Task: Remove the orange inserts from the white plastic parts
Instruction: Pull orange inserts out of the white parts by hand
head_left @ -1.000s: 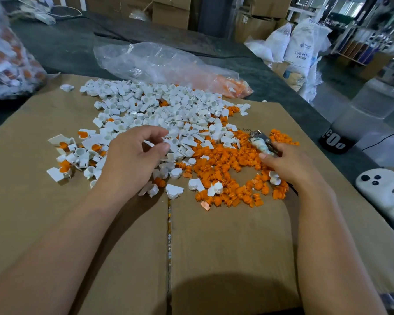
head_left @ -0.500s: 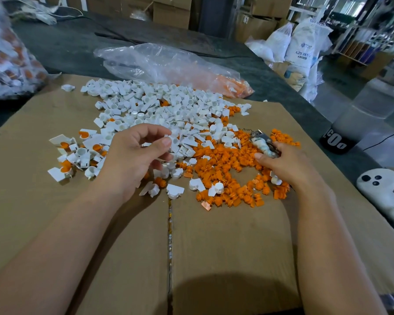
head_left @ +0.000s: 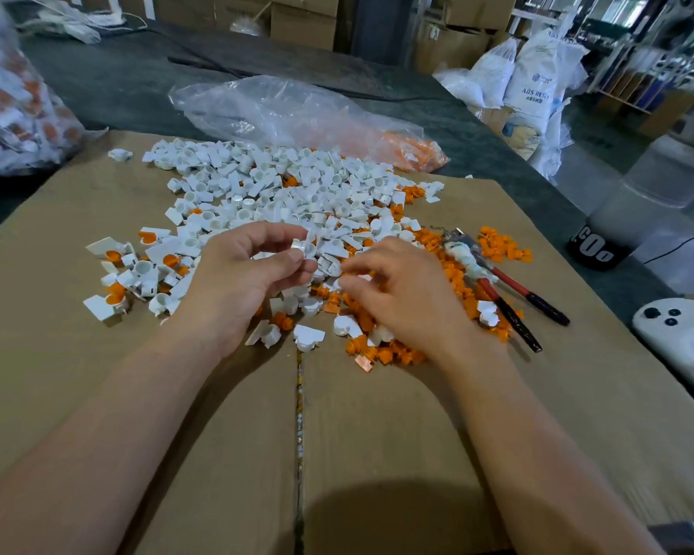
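Note:
A heap of white plastic parts (head_left: 281, 182) covers the far middle of the cardboard sheet (head_left: 185, 414). Several parts with orange inserts in them (head_left: 115, 292) lie at its left. Loose orange inserts (head_left: 393, 354) are piled at the right. My left hand (head_left: 245, 278) pinches one small white part (head_left: 299, 247) between thumb and fingertips, just above the heap. My right hand (head_left: 405, 290) hovers close beside it over the orange pile, its fingers loosely curled and pointing left, with nothing plainly held. Red-handled pliers (head_left: 507, 280) lie on the cardboard to its right.
A clear plastic bag (head_left: 297, 114) with some orange pieces lies behind the heap. A full bag of parts (head_left: 9, 114) sits at the far left. A white device (head_left: 678, 330) and a clear container with a black base (head_left: 595, 250) stand at the right edge. Bare cardboard lies near me.
My right hand let go of the pliers, which now lie on the cardboard, and moved left toward my left hand. My left hand lifted a white part out of the heap.

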